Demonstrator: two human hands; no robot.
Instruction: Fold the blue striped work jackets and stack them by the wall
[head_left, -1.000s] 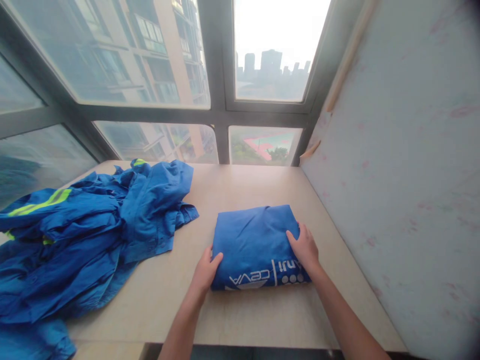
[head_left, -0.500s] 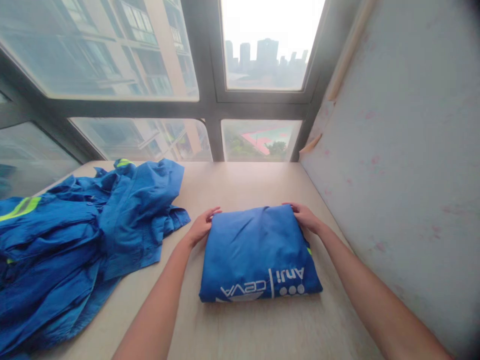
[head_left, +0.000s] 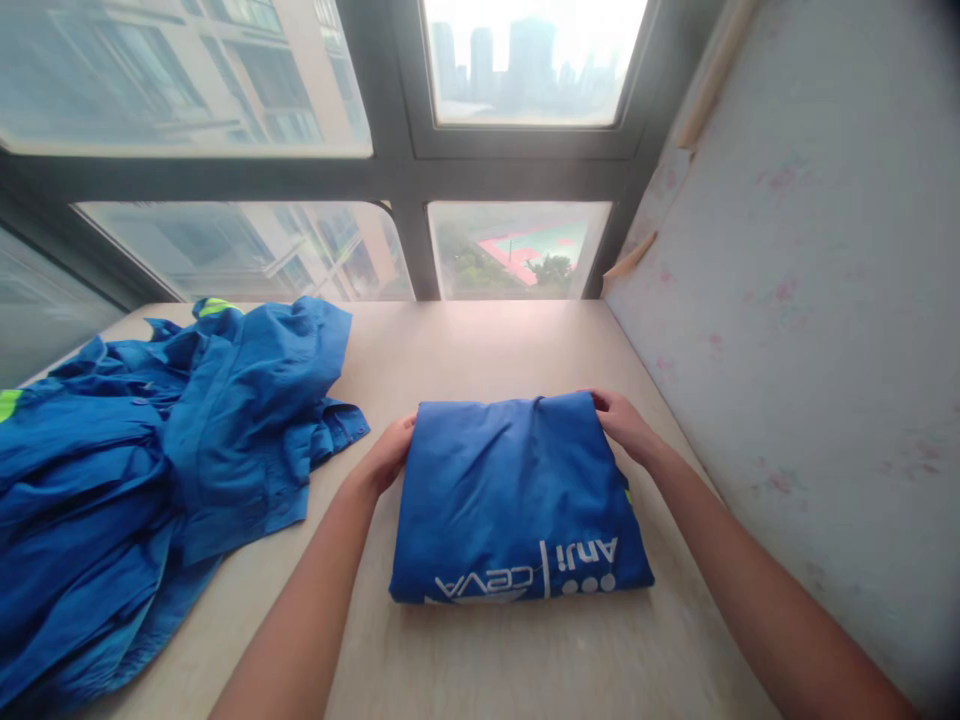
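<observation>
Folded garment: blue, a flat, thick bundle [head_left: 517, 490] lying on the counter [head_left: 487, 660]; taken as landmark for the rest. Near edge wider than far edge; soft creases run down from the far edge.
Markings: white lettering [head_left: 587, 553] along the bundle's near edge, upside down to the camera, "Anji" legible right of a thin white bar; white dots below it. Small yellow-green patch [head_left: 628, 494] shows at the bundle's right side.
Left hand: [head_left: 390, 452] at the bundle's far left corner, touching it. Fingers partly hidden against the cloth; cannot tell whether they are clamped or merely resting.
Right hand: [head_left: 624, 422] at the bundle's far right corner, touching. Fingers bent around the corner, tips partly out of sight; cannot tell how firmly closed.
Loose clothing: rumpled blue heap [head_left: 225, 430] left of the bundle, apart from it, with yellow-green bands; runs out of view at the left.
Window: grey frame [head_left: 405, 180] beyond the bundle, at the counter's far edge; buildings and greenery outside.
Wall: pale, pink-flowered [head_left: 825, 330], right of the bundle; a peeling strip [head_left: 632, 258] curls near the window corner.
</observation>
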